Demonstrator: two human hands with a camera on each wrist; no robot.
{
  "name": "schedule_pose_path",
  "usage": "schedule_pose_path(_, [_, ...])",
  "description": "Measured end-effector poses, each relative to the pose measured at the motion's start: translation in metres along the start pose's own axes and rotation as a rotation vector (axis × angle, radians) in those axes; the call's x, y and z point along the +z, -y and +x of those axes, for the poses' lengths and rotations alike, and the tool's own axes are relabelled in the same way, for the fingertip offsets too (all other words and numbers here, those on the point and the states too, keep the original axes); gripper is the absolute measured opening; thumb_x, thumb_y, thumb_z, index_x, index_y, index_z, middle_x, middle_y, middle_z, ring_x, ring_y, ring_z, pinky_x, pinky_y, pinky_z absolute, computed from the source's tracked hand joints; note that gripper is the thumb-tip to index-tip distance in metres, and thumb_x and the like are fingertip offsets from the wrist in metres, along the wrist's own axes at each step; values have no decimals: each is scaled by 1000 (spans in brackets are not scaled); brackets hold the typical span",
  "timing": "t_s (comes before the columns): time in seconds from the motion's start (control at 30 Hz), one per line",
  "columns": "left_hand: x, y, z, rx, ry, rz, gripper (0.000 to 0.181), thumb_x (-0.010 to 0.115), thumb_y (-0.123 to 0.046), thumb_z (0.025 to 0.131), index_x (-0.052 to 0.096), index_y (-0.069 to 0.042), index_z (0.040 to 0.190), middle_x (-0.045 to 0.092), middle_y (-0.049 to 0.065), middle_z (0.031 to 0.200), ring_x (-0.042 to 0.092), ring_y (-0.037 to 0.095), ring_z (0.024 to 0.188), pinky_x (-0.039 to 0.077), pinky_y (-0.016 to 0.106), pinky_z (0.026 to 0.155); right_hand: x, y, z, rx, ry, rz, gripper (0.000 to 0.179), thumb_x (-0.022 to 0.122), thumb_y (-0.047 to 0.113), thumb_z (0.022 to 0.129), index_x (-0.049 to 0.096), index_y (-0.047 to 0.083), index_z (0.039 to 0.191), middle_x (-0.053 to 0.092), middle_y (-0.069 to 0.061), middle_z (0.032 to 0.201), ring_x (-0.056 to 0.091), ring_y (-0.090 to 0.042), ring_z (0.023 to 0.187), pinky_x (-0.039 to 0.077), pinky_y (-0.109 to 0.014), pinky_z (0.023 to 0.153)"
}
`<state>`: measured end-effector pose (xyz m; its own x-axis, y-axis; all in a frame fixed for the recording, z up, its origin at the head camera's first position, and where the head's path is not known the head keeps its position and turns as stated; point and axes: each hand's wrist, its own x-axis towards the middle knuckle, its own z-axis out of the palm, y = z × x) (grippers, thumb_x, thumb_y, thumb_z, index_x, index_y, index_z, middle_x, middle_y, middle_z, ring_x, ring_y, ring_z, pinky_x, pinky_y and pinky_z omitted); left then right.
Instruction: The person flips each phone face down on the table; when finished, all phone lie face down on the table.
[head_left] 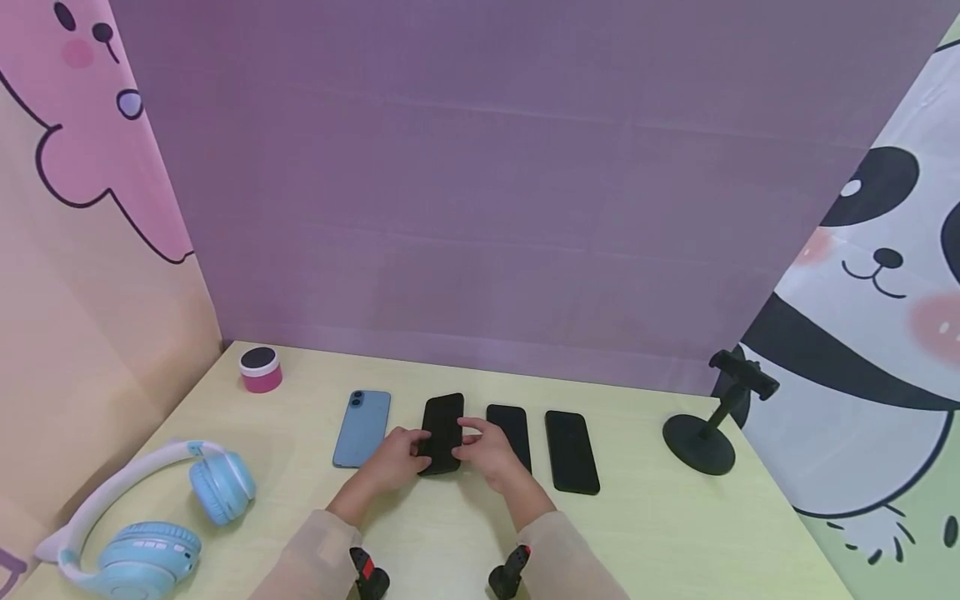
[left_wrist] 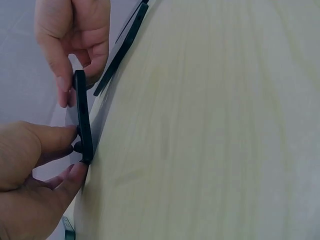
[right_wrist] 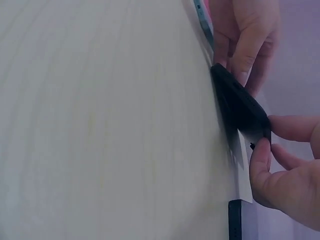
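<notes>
Both hands hold one black smartphone (head_left: 444,421) by its long sides, near the middle of the table. My left hand (head_left: 396,460) grips the left edge, and my right hand (head_left: 487,451) pinches the right edge between thumb and fingers. In the right wrist view the phone (right_wrist: 243,103) is tilted, its right side raised higher over the table than its left. A blue phone (head_left: 362,427) lies back side up just left of my left hand. Partly hidden behind my right hand is another black phone (head_left: 510,429), and a further black phone (head_left: 572,452) lies to its right.
Blue cat-ear headphones (head_left: 153,546) lie at the table's front left. A small pink and white round container (head_left: 261,371) stands at the back left. Toward the right edge is a black stand with a round base (head_left: 699,446). A purple backdrop (head_left: 480,208) rises behind the table.
</notes>
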<state>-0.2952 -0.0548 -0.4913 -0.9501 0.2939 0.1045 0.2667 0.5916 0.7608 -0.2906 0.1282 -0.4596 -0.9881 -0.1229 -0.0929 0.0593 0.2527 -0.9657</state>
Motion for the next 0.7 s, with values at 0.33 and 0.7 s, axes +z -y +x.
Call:
schedule_pose_path(0.33, [1,-4,0,17,35,-23,48,62,-27,97,53,-8,140,51,17,117,51,21,89,44,39,74,-2,-1,3,-17,85,198,64,62,-10,87,34,-8,145,48,-21,111,56,-21,88,51,-34,85])
schedule_pose_path(0.7, [7,0,6,60,113,-276,51,52,-21,103,37,-9,151,51,19,135,55,35,116,48,45,90,-11,0,2,-71,202,320,54,50,-14,93,35,-10,145,47,-16,112,59,-17,90,50,-35,89])
